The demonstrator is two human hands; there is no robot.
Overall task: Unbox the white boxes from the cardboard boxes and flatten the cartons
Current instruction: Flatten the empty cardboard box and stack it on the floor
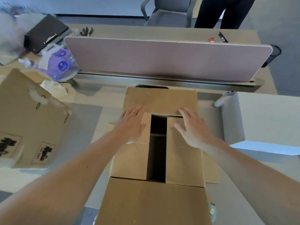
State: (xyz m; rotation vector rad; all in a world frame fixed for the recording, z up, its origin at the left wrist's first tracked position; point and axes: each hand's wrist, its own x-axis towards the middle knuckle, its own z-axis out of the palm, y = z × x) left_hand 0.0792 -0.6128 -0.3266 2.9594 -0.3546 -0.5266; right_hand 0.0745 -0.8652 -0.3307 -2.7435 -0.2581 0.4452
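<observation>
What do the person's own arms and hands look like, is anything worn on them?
Both forearms are bare as far as the view reaches, with no sleeves, watch or bracelet showing. The left hand wears a thin ring on one finger. The right hand shows no ring. Neither hand is gloved.

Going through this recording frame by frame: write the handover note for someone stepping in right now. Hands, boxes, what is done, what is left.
Left hand: open, flat on the left inner flap of the centre carton.
Right hand: open, flat on the right inner flap.
Centre carton: in front of the person, outer flaps spread, with a dark gap between the inner flaps. Contents not visible.
White box: out, standing on the right.
PICO carton: lying on the left. Cannot tell whether it is fully flattened.
Left: check the centre carton is empty, then flatten it.
</observation>
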